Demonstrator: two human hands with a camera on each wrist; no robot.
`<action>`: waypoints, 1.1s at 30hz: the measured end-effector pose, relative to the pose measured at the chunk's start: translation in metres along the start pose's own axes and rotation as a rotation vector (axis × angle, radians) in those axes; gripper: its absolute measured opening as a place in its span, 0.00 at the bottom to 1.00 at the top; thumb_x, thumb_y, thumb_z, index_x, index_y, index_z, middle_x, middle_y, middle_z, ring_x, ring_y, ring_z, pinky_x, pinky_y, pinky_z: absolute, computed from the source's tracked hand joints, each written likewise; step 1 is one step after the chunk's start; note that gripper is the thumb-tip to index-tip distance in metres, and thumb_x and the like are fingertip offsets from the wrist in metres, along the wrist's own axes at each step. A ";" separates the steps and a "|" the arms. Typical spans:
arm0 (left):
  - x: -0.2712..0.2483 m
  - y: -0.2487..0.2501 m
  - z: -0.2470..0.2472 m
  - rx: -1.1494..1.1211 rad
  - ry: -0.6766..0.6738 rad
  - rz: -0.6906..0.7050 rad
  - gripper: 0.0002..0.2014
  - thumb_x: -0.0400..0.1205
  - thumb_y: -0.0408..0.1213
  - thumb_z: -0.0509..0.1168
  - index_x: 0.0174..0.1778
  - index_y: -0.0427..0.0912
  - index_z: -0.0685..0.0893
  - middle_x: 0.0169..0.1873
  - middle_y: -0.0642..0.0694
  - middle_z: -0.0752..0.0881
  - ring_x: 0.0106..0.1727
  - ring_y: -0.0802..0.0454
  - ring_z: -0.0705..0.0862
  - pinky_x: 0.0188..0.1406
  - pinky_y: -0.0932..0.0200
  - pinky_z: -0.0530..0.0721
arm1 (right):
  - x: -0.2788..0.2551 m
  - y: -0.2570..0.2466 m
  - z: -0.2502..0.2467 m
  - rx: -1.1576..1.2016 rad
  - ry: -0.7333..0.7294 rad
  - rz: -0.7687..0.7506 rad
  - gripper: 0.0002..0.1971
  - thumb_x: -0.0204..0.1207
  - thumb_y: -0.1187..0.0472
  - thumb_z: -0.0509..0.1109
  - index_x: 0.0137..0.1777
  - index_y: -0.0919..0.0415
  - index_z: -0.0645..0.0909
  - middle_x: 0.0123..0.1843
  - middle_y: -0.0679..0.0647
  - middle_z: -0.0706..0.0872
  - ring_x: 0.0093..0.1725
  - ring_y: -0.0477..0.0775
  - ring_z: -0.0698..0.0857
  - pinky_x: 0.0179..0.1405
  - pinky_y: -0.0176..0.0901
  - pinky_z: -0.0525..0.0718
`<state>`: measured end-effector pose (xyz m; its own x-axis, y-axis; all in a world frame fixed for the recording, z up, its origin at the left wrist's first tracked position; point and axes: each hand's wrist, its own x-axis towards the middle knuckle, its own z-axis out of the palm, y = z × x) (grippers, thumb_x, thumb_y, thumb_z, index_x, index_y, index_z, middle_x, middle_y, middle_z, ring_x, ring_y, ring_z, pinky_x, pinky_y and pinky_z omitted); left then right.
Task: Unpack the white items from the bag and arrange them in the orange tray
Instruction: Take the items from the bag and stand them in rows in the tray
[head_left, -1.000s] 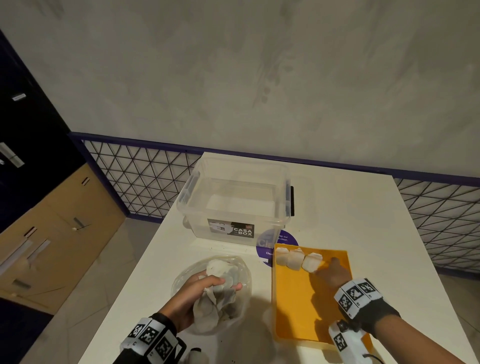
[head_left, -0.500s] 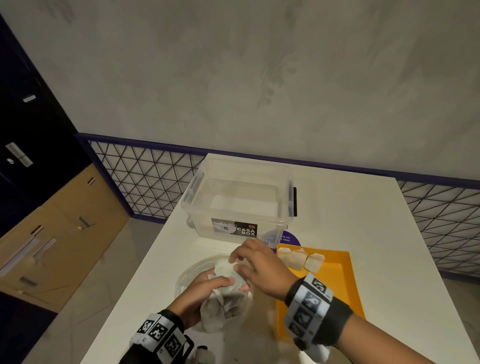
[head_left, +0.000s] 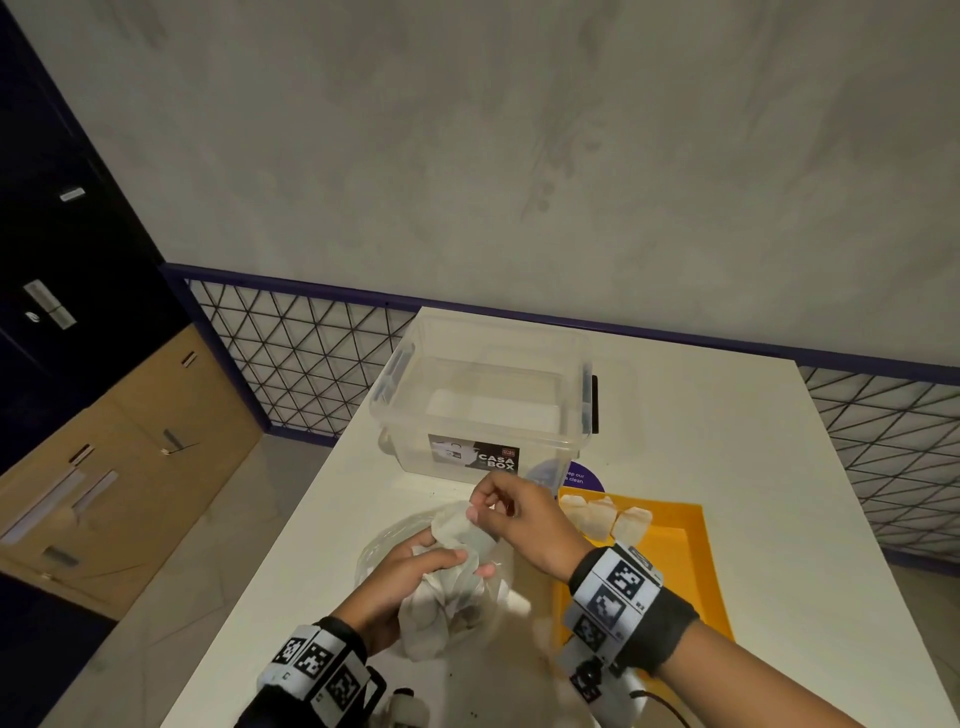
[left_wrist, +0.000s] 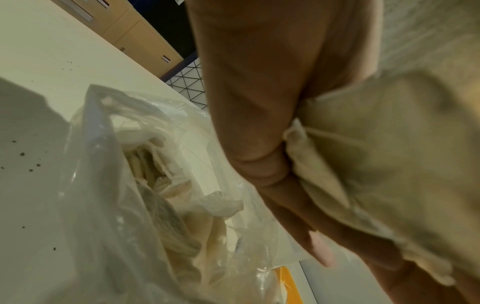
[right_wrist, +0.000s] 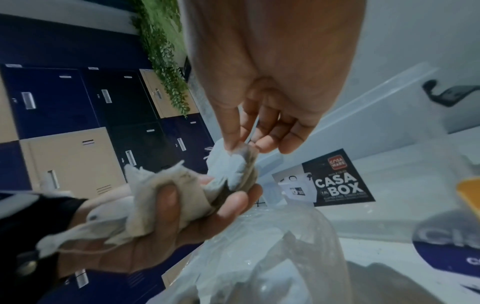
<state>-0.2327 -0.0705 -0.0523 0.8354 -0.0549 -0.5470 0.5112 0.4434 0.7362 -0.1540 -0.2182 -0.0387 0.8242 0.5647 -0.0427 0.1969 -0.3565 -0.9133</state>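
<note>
Tray (head_left: 675, 582) holds three white items (head_left: 605, 515); bag (head_left: 488, 613) holds more.

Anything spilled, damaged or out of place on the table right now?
Small dark specks are scattered on the white table beside the clear bag, like loose crumbs; I cannot tell their source. Otherwise nothing stands out: three white items sit in a row at the far end of the orange tray.
</note>
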 end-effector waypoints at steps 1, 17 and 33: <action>0.000 0.000 0.001 -0.026 -0.001 -0.017 0.20 0.76 0.24 0.66 0.65 0.32 0.82 0.57 0.29 0.87 0.56 0.33 0.88 0.54 0.48 0.86 | -0.001 -0.001 -0.003 0.041 -0.001 0.015 0.09 0.76 0.62 0.70 0.39 0.47 0.76 0.36 0.47 0.79 0.36 0.46 0.75 0.41 0.38 0.76; 0.011 -0.008 -0.005 -0.157 0.063 -0.028 0.13 0.82 0.24 0.60 0.62 0.23 0.79 0.51 0.25 0.83 0.36 0.40 0.90 0.35 0.49 0.90 | -0.014 0.003 -0.013 0.014 0.113 0.011 0.07 0.76 0.68 0.68 0.49 0.60 0.86 0.40 0.44 0.82 0.39 0.35 0.75 0.42 0.24 0.72; 0.013 -0.010 -0.003 -0.110 0.031 -0.042 0.08 0.83 0.25 0.61 0.55 0.28 0.83 0.42 0.34 0.91 0.39 0.40 0.92 0.35 0.55 0.91 | -0.049 0.114 -0.100 -0.380 0.474 0.746 0.08 0.75 0.67 0.66 0.48 0.57 0.69 0.53 0.63 0.85 0.52 0.65 0.83 0.46 0.45 0.75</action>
<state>-0.2271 -0.0731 -0.0680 0.8060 -0.0482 -0.5900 0.5190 0.5369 0.6651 -0.1184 -0.3609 -0.1004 0.9195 -0.2347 -0.3152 -0.3744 -0.7668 -0.5214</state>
